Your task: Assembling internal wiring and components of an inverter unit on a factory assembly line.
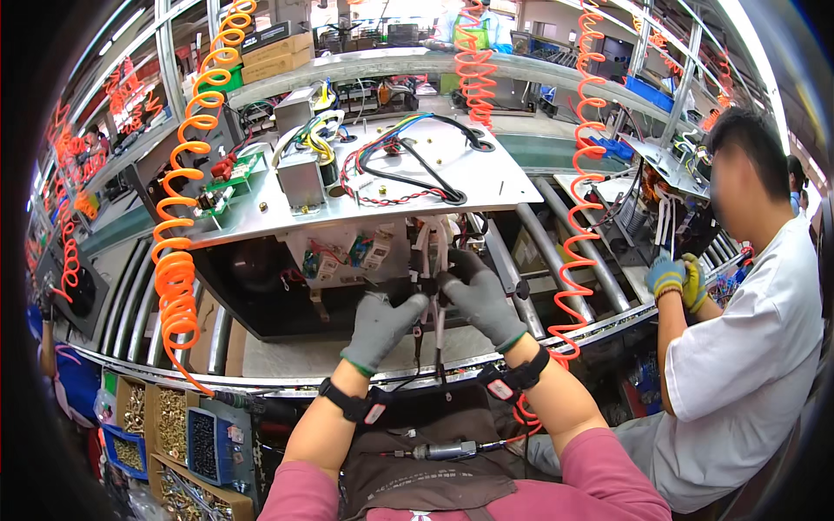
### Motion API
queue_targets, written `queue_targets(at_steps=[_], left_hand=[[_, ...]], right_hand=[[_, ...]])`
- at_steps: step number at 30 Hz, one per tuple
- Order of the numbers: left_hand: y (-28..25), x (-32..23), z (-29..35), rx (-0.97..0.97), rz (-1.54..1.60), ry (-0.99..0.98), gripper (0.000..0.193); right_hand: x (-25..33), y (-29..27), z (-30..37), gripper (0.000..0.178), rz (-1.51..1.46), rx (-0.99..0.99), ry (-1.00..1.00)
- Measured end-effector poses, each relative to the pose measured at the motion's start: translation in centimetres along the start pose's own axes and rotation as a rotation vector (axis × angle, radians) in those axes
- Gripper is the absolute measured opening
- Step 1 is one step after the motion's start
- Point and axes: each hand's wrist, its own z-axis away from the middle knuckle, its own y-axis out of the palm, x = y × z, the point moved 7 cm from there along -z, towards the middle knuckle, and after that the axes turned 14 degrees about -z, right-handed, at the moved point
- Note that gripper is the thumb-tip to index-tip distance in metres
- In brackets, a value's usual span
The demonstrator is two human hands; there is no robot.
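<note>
Fasteners (203, 431) in blue bins (228, 453), hands (382, 330) at cables (439, 340)

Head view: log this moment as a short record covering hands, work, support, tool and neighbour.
Left hand: gray-gloved, fingertips at pale cables; exact grip unclear
Right hand: gray-gloved, at the same cables
Work: silvery panel, wiring on top, above black casing
Support: roller conveyor
Tool: slim driver on lap
Neighbour: co-worker at right, gloved

Small pale print (452, 487) on brown apron (395, 486), light lettering (263, 36) on black box (276, 29), neither clearly legible
</note>
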Motion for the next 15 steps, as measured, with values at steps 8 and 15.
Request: queue_targets(at_steps=[8, 15], left_hand=[[-0.5, -1.2, 4.3, 0.332, 0.463, -0.405, 0.042], [-0.8, -2.9, 5.9, 0.089, 0.456, -0.208, 0.042]], right_hand=[[-3.4, 1.5, 2.5, 0.016, -0.947, 0.082, 0.761], [-2.0, 4.3, 1.7, 0.029, -1.044, 0.284, 0.600]])
